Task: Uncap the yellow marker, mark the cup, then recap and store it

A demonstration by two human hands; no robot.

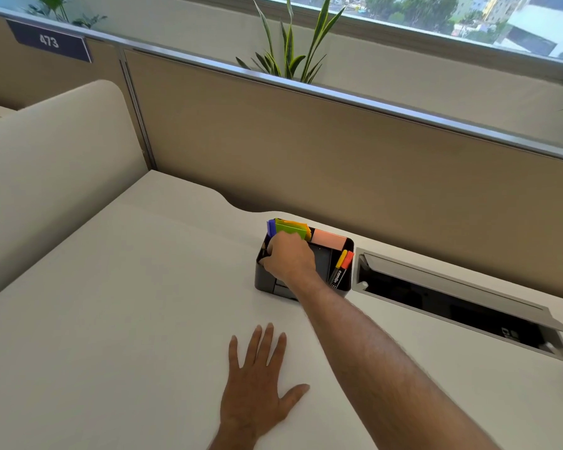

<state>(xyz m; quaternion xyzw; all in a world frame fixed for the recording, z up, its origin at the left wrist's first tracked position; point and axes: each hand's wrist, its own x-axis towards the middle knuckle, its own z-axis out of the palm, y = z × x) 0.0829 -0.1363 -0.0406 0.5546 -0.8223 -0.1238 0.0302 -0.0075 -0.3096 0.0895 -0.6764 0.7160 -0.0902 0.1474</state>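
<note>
A dark desk organizer (264, 280) stands on the pale desk (117, 303), close to the tan partition (306, 151) behind it, and serves as the landmark here. The right hand (288, 258) reaches across from the near right and sits over the organizer's left part, knuckles up, its fingers (264, 262) curled down over the left rim into the compartment there; whether they grip anything inside cannot be told, since the hand hides them. In the organizer's right-hand compartment the yellow marker (339, 262) leans upright, cap up, just beside an orange marker (347, 259), both with black barrels, neither touched by a hand. At the organizer's back edge stand green, orange and purple sticky tabs (290, 229), with a pink note pad (329, 239) to their right. Well in front of the organizer, the left hand (257, 384) lies palm down flat on the desk, fingers spread wide and holding nothing. To the right of the organizer an open cable hatch (452, 287) is set into the desk. No cup can be made out.
</note>
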